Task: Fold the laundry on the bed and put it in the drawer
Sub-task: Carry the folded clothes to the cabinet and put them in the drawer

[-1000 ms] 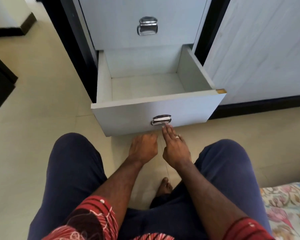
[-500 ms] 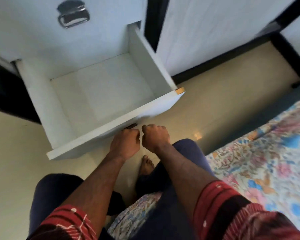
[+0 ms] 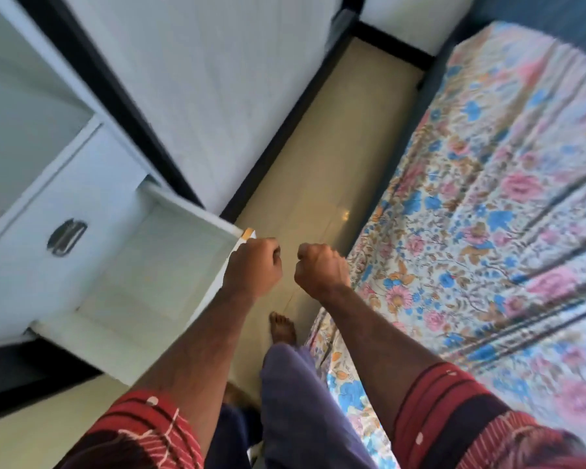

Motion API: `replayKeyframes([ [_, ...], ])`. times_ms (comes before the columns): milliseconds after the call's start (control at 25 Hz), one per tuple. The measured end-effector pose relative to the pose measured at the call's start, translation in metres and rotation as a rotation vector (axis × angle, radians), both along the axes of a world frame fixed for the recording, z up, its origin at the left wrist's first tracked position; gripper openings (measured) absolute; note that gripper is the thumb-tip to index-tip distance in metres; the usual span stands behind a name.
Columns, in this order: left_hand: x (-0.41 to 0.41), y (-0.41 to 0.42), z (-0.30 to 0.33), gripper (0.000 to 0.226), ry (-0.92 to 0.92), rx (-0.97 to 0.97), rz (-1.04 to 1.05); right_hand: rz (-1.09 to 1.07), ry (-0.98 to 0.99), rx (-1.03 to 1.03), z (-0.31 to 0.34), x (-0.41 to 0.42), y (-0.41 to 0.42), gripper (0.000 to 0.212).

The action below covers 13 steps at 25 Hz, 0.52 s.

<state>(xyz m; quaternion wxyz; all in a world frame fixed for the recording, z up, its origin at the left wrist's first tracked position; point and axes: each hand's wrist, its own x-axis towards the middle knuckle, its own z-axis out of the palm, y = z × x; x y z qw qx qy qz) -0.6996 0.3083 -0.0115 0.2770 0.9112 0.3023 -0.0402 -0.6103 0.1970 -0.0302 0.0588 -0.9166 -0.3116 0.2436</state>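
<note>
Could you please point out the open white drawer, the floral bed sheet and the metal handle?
Open white drawer [image 3: 156, 265], head view, inner floor.
Floral bed sheet [image 3: 487, 214], head view, top surface.
Metal handle [image 3: 67, 237], head view, centre.

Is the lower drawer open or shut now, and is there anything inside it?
Open. The drawer is pulled out from the cabinet, and its white inside bottom shows bare, with no laundry in the visible part.

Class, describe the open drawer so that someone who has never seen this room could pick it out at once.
Start at the white cabinet that faces the floral bed across a strip of cream floor. Low on its left part, one white drawer is pulled out over the floor, its inside bare. The drawer above it is closed and shows a metal handle; the open one has a tan patch at its front corner.
</note>
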Motion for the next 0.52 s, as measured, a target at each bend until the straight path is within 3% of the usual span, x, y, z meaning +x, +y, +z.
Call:
replayKeyframes([
  [160,0.037,-0.034,0.042,0.015,-0.092,-0.007,-0.248,-0.295,-0.097,0.068,0.043,0.008,-0.05,0.02],
  [280,0.046,-0.074,0.065,0.023,-0.143,0.018,-0.425,-0.518,-0.171,0.105,0.063,-0.013,-0.101,0.033],
  [400,0.041,-0.132,0.084,0.021,-0.197,0.041,-0.647,-0.764,-0.289,0.131,0.081,-0.06,-0.169,0.039],
  [520,0.026,-0.205,0.097,0.015,-0.237,-0.054,-0.876,-1.027,-0.352,0.108,0.094,-0.129,-0.242,0.038],
])
